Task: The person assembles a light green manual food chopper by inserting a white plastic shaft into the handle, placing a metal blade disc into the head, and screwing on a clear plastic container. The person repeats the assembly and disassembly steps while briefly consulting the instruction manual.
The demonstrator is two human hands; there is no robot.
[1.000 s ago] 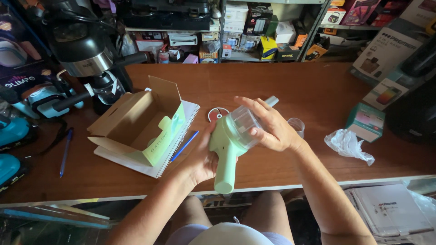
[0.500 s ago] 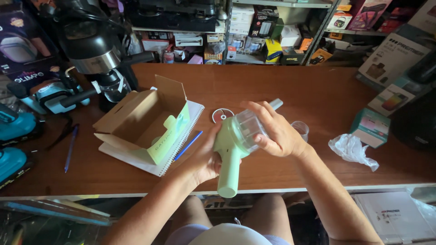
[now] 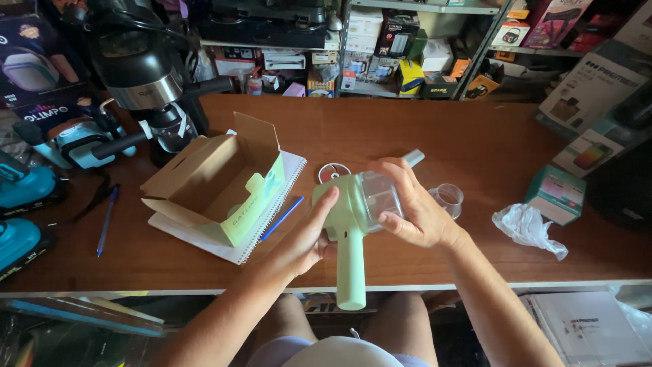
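Above a brown wooden table (image 3: 435, 136) fronting cluttered stockroom shelves (image 3: 407, 41), pale green handheld appliance (image 3: 350, 224), long axis near vertical (handle toward the person, clear chamber away), left hand (image 3: 309, 238) gripping its body, right hand (image 3: 411, 207) closed around the chamber.

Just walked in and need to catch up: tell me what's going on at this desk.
A person seated at a wooden table holds a pale green handheld appliance above it. The left hand grips the body near the handle, while the right hand wraps its clear plastic chamber. An opened cardboard box sits on a spiral notebook to the left, with a blue pen beside it. A small clear cup and crumpled plastic bag lie to the right.
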